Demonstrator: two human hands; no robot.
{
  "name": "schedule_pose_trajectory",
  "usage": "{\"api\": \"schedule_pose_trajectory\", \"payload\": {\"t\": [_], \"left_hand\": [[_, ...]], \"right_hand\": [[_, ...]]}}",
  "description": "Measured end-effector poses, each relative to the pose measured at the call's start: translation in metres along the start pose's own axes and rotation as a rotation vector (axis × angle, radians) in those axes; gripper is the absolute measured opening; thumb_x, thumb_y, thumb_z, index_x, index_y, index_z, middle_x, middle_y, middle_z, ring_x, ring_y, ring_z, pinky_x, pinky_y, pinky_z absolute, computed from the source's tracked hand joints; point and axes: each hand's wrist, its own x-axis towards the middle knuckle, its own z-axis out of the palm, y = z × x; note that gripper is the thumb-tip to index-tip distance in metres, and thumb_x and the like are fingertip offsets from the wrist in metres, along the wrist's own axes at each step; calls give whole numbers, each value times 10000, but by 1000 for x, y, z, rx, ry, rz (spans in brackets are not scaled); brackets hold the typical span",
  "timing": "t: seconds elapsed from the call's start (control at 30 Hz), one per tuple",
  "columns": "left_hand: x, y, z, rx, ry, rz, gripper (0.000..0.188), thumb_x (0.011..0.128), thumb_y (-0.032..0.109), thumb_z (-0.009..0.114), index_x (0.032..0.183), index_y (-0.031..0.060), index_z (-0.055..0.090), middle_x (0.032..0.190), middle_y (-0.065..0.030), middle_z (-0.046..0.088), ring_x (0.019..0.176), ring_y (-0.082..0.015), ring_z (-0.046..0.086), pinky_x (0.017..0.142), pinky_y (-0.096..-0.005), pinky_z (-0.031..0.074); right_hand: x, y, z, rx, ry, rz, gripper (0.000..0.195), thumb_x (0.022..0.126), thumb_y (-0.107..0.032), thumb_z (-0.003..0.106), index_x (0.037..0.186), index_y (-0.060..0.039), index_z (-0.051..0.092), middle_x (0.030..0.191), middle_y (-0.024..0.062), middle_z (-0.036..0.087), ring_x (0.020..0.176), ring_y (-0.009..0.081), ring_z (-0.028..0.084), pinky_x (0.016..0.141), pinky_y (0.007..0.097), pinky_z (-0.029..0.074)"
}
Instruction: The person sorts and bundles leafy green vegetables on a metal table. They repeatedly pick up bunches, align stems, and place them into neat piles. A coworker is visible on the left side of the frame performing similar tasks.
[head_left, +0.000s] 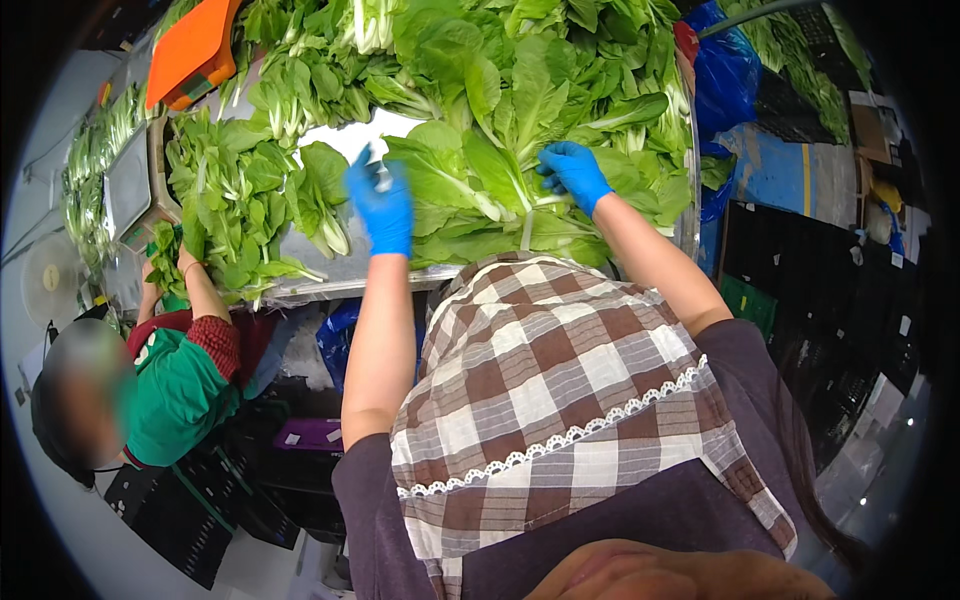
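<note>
My left hand (382, 202), in a blue glove and blurred, is over the metal table (352, 259) beside a bare patch. Its fingers are apart and nothing shows between them. Just left of it is a small leafy green with a pale stalk (334, 234). My right hand (576, 174), also gloved in blue, has its fingers curled at the stem ends of large green leaves (534, 97). Whether it grips a stem is hidden. Between my hands lie broad leafy greens with thick white stalks (472, 191), stalk ends pointing towards me.
Loose greens (232, 187) cover the table's left. An orange plastic container (191, 56) stands at the back left, near a scale (139, 184). A co-worker in a green top (180, 397) handles greens at left. Blue plastic bags (724, 67) hang at right, by black crates (810, 300).
</note>
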Motion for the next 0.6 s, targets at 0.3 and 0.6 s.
{"api": "schedule_pose_trajectory", "payload": {"t": [0.3,0.6], "left_hand": [[-9,37,109,151,-778,-117,478,766,179,698,1183,-9,559,1107,-189,637,969,-266,638,854,-344,501],[-3,40,86,-183,-526,-417,399,798,146,705,1139,-12,572,1049,-116,656,884,-211,629,778,-320,497]], "right_hand": [[11,5,20,78,33,-178,211,818,-144,642,972,-10,590,826,78,635,668,131,588,563,262,465],[-15,0,25,233,-75,-336,247,844,-72,602,1083,-8,597,901,85,640,787,141,613,690,272,509]]}}
